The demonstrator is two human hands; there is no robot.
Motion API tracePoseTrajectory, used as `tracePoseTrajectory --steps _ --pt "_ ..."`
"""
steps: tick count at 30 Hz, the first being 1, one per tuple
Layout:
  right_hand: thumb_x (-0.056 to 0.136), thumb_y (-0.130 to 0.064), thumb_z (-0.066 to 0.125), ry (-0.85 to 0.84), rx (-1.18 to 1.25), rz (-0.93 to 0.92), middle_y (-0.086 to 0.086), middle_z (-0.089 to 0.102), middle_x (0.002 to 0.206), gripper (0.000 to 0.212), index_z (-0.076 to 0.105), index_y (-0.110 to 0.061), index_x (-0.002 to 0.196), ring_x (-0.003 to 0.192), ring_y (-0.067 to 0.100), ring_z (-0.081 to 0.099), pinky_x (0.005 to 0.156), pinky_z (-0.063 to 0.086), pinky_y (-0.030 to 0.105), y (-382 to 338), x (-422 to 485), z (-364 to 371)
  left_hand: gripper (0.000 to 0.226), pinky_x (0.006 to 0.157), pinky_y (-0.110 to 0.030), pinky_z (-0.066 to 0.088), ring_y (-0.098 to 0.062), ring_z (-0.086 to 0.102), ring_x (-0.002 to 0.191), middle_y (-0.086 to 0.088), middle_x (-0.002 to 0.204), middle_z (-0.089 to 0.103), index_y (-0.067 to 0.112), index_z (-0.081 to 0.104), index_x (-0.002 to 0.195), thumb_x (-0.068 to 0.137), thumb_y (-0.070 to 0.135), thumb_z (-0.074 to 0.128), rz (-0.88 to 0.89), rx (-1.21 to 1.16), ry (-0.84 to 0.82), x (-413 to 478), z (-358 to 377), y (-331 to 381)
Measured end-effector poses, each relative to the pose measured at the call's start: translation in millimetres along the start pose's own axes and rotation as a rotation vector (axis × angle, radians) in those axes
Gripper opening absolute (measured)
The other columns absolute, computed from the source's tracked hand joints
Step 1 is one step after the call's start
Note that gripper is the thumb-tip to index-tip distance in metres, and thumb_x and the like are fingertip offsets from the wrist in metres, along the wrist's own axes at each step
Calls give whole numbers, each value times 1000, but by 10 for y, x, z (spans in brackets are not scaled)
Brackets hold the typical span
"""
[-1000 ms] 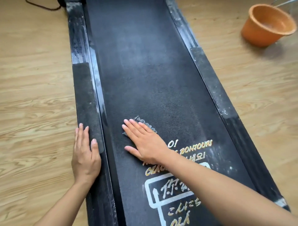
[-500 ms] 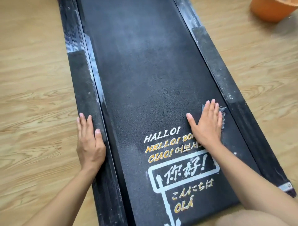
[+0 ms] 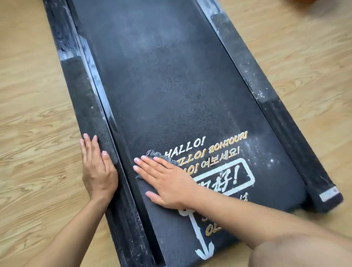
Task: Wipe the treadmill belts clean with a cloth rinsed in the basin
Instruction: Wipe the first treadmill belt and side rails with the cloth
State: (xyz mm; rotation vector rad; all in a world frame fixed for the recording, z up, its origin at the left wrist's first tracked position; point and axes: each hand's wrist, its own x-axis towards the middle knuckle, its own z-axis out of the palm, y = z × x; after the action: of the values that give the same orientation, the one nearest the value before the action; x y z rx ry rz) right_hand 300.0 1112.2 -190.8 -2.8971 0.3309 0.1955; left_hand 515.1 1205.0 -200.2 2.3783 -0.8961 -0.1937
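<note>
The black treadmill belt (image 3: 171, 85) runs from the top of the view down to me, with white and gold greetings printed near its close end. My right hand (image 3: 167, 181) lies flat with straight fingers on a small grey cloth (image 3: 163, 157), pressing it onto the belt's left part; only the cloth's far edge shows past my fingertips. My left hand (image 3: 97, 171) rests flat on the left side rail (image 3: 85, 99) and the floor beside it. The far part of the belt looks dusty and grey.
The right side rail (image 3: 266, 99) is speckled with white dust. Light wooden floor (image 3: 28, 114) surrounds the treadmill. A blurred orange sliver of the basin (image 3: 297, 2) shows at the top right edge. My knee (image 3: 304, 255) fills the bottom right corner.
My right hand has swept the cloth from the belt's right edge back to its left side, nearer me. The view has tilted down, so the basin has almost left the frame. The left hand stayed.
</note>
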Motion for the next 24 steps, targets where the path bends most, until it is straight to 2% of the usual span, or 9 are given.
tracePoseTrajectory --steps 2,5,8,10,13,15,18,21,24 --pt "106 -58 32 28 4 131 4 -2 175 80 6 -14 167 161 17 -7 131 6 42 420 -218 -79 61 126 -23 5 -17 5 163 -2 175 12 8 31 163 105 30 27 -20 42 -18 3 -11 -2" --pt "104 -67 22 48 79 510 0 -10 175 83 0 -18 167 160 13 -15 130 7 45 1281 -649 -242 64 126 -27 4 -18 1 163 -3 176 7 7 25 164 106 34 24 -29 125 -51 9 -6 58" --pt "105 -67 22 67 133 803 -1 -13 174 82 -3 -19 167 159 13 -16 131 4 45 1940 -1218 -385 67 127 -30 4 -20 -1 163 -5 176 3 6 21 165 106 38 21 -22 172 -71 17 -6 88" --pt "105 -66 23 83 147 883 2 -12 175 83 -4 -17 167 160 14 -14 131 4 45 2067 -1414 -371 67 129 -35 7 -21 0 163 -6 176 4 6 21 165 105 37 22 -24 173 -72 24 -10 87" --pt "99 -68 23 171 201 1067 9 -10 175 92 0 -9 166 161 20 -11 130 0 47 1842 -1261 -251 66 131 -46 15 -18 -1 163 -5 176 5 8 23 165 105 35 26 -27 143 -68 19 -23 115" --pt "93 -73 22 187 250 1177 13 -11 174 101 0 -6 165 160 23 -13 130 -4 47 1607 -1017 -215 66 131 -44 15 -17 -2 163 -4 176 4 9 23 165 104 33 28 -27 126 -63 14 -34 129" --pt "93 -75 20 143 193 1033 14 -15 173 103 -4 -5 165 160 25 -18 130 -8 45 1176 -504 -227 67 129 -39 13 -19 -2 163 -5 176 5 9 23 165 103 32 30 -11 116 -64 33 -41 138" --pt "97 -73 19 98 131 657 15 -16 173 98 -5 -6 165 159 25 -19 130 -6 45 568 208 -197 68 129 -37 13 -19 -2 163 -4 176 4 9 23 165 100 27 31 -12 91 -77 46 -44 104" --pt "98 -72 23 46 88 304 14 -11 174 97 2 -6 166 160 24 -15 130 -2 45 -5 650 -115 70 132 -36 1 -24 -8 163 -9 176 -3 6 15 166 100 24 30 79 101 -163 61 -102 8"
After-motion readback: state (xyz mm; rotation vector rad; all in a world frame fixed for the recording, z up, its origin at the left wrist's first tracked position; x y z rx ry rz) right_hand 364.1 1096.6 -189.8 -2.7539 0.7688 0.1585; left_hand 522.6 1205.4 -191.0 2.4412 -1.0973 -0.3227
